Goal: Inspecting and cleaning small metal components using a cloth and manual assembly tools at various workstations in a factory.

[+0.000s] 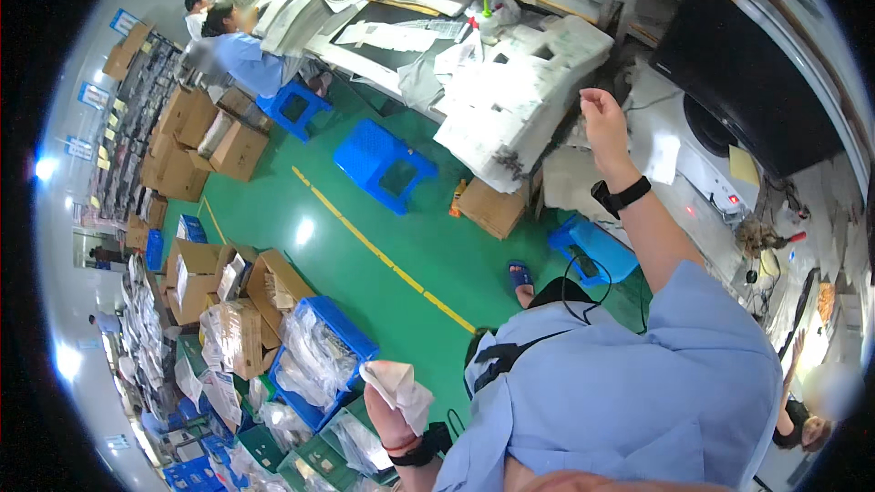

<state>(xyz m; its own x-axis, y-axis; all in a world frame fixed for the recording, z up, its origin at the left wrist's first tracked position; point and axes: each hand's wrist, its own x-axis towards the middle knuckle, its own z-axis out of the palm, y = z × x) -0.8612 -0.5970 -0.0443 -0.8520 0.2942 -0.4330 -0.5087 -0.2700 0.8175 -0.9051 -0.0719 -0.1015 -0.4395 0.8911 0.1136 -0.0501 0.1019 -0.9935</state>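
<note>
My left hand (385, 419) is low in the view, closed round a crumpled white cloth (401, 387); a dark band circles that wrist. My right hand (605, 123) is raised beside a stack of white foam trays (524, 82) with square holes. Its fingers are curled into a pinch, and whether anything small sits between them cannot be made out. A black watch (622, 197) is on the right wrist. To the right of this hand is a light-coloured bench (661, 132) with a large black monitor (743, 73).
Blue stools (383, 162) stand on the green floor, one (592, 251) near my legs. A cardboard box (492, 208) lies below the foam. Blue crates (319, 360) and open cartons (196, 278) crowd the left. A seated person (241, 59) works at the far bench.
</note>
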